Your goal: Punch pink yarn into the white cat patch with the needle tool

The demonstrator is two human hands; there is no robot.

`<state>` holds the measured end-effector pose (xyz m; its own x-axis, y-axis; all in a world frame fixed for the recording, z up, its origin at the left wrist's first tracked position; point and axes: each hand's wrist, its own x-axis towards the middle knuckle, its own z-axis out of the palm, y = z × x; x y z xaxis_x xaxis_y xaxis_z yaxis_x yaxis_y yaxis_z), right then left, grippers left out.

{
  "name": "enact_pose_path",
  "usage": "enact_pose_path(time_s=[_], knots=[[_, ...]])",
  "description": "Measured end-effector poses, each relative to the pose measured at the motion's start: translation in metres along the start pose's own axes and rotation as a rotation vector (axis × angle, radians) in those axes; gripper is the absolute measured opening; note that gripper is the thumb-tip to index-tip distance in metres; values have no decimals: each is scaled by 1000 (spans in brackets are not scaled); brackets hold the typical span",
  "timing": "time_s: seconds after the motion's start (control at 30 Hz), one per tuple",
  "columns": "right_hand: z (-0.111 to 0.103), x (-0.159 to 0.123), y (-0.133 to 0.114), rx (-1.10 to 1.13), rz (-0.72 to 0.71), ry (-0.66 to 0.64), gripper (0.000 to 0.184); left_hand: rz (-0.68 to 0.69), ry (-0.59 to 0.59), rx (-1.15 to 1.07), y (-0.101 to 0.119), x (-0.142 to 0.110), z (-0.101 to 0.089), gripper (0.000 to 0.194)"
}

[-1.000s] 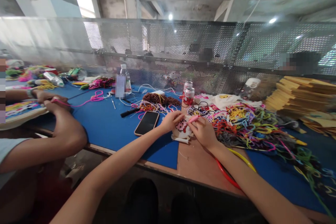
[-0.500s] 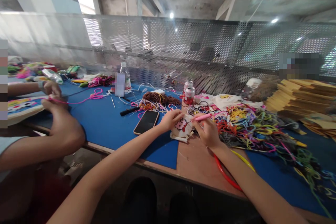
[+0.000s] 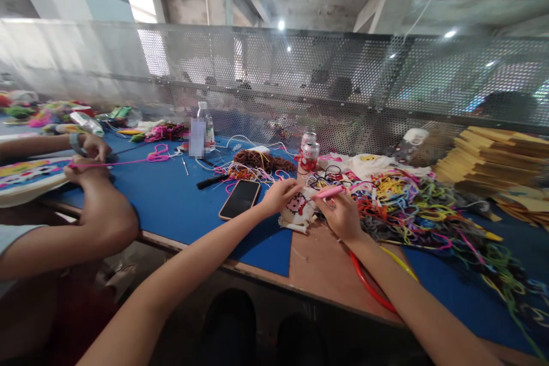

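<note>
Yarn (image 3: pixel 398 200) heaped on the right lies just beside the right hand (image 3: pixel 343 214), so loose strands could catch on its fingers. Left of that hand, over the table's (image 3: pixel 317 274) near part, is the small patterned cloth (image 3: pixel 297 206); the left hand (image 3: pixel 278 197) seems to pinch its left edge, and a weak pinch could let it slip or pucker. The phone (image 3: pixel 240 200), farther left, could be nudged by that forearm. The right hand's fingers close round a pink-handled tool (image 3: pixel 332 191); a slip could prick the left fingertips. The neighbouring person (image 3: pixel 107 211) is cut off at left; fingers cover part of the cloth, and the tool's tip cannot be made out.
</note>
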<state>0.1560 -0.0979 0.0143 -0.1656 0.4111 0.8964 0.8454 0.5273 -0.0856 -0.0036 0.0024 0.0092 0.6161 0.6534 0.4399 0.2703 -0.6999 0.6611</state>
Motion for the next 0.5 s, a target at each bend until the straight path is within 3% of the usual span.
enact_pose_path(time_s=[0.3,0.5], knots=[[-1,4,-7,209,65,-161,7,40,12,-3,1,-1,0,33],[-4,5,-7,193,76,-115,12,15,11,1,5,-2,-1,31]])
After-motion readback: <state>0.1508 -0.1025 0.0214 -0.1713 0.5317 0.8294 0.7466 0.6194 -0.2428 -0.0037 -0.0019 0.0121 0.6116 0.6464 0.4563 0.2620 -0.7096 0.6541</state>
